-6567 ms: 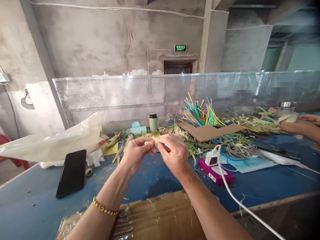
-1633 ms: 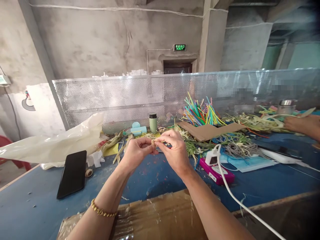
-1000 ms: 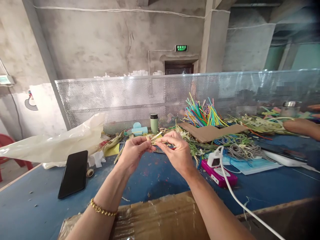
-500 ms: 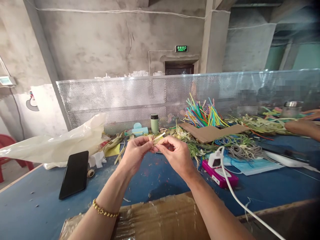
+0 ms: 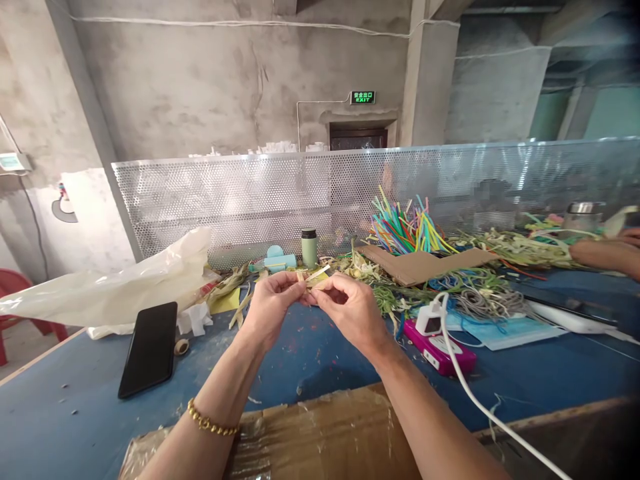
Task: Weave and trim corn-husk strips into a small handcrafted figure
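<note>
My left hand [image 5: 274, 301] and my right hand [image 5: 350, 308] meet above the middle of the blue table [image 5: 310, 360]. Both are closed, thumbs against fingers, pinching a pale strip of dried plant leaf, perhaps husk [image 5: 318, 274], between them. One end of the strip sticks up to the right; the rest is hidden by my fingers. Just behind my hands stands a green bottle with a black lid [image 5: 309, 249]. Loose dried husks [image 5: 367, 263] lie to the right of it, and a light blue cylinder [image 5: 281, 262] lies to the left.
A black phone [image 5: 148, 350] and plastic sheeting [image 5: 125, 287] lie left. Right are a purple power strip [image 5: 439, 348] with a white cable, cardboard [image 5: 425, 265], coloured pipe cleaners [image 5: 405, 227] and a co-worker's arm [image 5: 603, 255]. Taped cardboard [image 5: 320, 437] lies in front; a perforated metal screen [image 5: 250, 200] stands behind.
My hands keep nearly the same place and grip on the strip. At the far right, the co-worker's hands have shifted, and a pale leaf piece now shows above them.
</note>
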### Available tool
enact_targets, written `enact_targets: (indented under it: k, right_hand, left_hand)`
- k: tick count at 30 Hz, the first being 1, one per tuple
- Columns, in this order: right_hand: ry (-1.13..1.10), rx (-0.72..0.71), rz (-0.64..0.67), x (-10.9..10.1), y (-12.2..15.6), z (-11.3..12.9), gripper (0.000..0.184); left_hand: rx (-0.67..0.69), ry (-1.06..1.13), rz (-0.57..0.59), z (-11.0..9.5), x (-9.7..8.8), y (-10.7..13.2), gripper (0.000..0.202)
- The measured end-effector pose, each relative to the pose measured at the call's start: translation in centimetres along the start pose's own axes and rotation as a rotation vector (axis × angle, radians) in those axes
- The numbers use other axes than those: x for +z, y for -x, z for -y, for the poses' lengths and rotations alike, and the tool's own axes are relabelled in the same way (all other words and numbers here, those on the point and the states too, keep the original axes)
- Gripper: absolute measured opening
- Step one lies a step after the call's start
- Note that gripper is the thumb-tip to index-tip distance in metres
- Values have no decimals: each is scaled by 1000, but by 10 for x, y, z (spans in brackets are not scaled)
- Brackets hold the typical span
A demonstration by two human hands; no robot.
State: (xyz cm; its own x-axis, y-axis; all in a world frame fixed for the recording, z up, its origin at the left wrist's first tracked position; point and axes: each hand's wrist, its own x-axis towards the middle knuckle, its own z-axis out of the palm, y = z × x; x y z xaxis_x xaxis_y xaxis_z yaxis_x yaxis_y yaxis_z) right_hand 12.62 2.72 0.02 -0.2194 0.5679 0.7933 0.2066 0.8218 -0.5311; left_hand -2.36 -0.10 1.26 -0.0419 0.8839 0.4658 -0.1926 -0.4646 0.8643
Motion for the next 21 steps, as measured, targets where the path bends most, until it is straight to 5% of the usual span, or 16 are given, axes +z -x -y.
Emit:
enact_targets:
  k: [12, 21]
  right_hand:
    - [-293, 440, -130, 5, -1, 8, 13]
    - [-238, 373, -31, 3, 0, 8, 7]
  left_hand:
    - [88, -104, -109, 0, 18, 6, 14]
    - [110, -134, -101, 2, 11, 4, 14]
